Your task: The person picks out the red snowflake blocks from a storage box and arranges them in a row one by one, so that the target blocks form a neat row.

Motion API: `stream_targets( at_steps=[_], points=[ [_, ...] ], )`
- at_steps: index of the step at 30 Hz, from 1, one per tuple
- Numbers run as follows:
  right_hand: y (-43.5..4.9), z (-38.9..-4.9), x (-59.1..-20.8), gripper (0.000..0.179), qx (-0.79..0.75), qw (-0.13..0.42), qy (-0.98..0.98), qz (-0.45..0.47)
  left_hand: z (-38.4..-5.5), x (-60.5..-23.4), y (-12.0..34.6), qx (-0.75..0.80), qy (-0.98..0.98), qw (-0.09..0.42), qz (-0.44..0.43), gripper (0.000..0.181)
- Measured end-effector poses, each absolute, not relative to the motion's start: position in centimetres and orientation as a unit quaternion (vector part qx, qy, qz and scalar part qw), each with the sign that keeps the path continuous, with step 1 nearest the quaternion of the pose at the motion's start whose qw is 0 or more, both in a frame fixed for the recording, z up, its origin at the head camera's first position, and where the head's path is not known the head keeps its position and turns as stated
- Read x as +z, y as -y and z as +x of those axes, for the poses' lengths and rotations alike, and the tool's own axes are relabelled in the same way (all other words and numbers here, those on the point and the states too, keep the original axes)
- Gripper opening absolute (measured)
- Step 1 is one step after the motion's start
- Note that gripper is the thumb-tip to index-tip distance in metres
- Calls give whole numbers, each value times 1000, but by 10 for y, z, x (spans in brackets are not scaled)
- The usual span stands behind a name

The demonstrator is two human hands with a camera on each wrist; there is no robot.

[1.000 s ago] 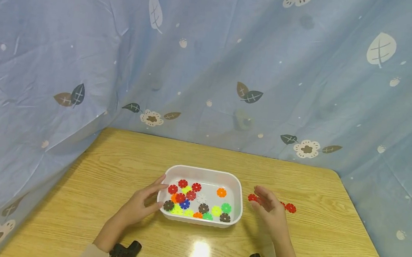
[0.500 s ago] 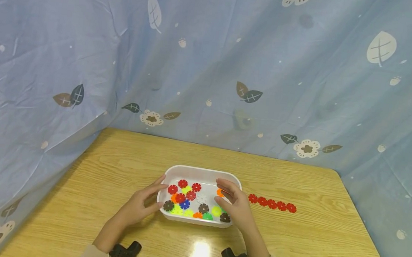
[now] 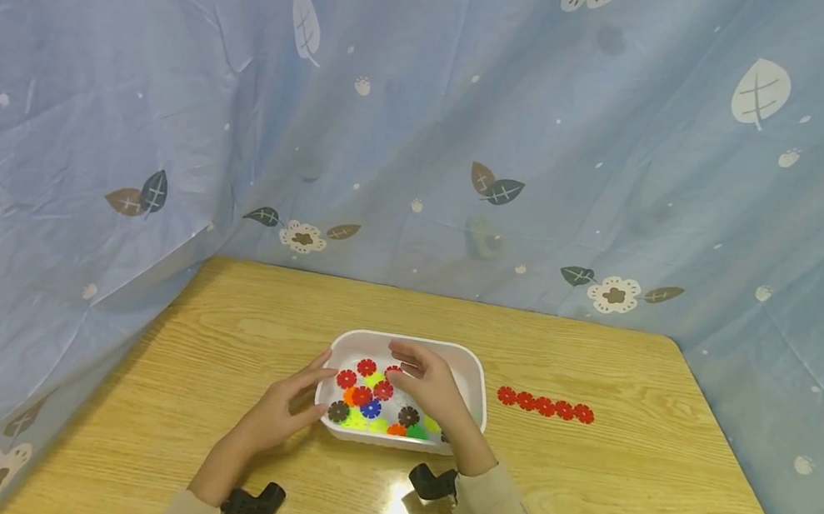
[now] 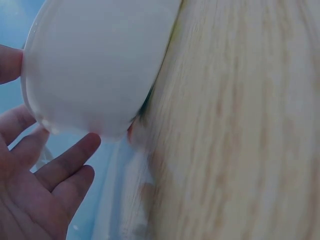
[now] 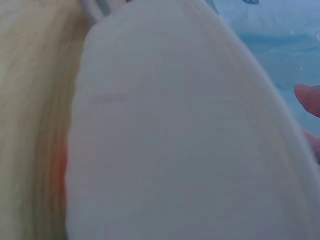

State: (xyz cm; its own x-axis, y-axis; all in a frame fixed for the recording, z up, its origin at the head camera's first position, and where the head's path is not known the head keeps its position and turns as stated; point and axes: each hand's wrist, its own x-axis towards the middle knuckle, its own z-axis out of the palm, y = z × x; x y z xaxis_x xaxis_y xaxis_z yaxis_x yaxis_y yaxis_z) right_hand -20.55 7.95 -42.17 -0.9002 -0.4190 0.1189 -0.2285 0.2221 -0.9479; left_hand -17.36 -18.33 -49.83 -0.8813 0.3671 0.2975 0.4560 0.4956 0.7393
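Left hand (image 3: pixel 278 410): at nine o'clock of the white tray (image 3: pixel 476 381), touching its rim with spread, fairly straight fingers
Right hand (image 3: pixel 430 385): above the tray, towards two o'clock of its middle, with loose, parted fingers
Loose discs (image 3: pixel 362 396): inside the tray, mostly between six and ten o'clock, in mixed colours
Red row (image 3: pixel 545 407): on the table (image 3: pixel 621 488) at three o'clock of the tray
Right sleeve (image 3: pixel 498 509): marked faintly, too small to read

The left grip (image 4: pixel 37 192) touches a white tray (image 4: pixel 95 65) on a wood-grained tabletop (image 4: pixel 240 130).
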Motion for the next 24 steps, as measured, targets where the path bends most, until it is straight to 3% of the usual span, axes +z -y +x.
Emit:
stream_targets(
  at_steps=[8, 24],
  points=[
    [-71, -231, -452, 46, -593, 125, -774, -182, -173, -497, 183, -446, 858, 54, -249, 47],
    [-69, -230, -466, 34, -513, 138, -836, -134, -169, -489, 178, -436, 868, 54, -230, 47]
  ],
)
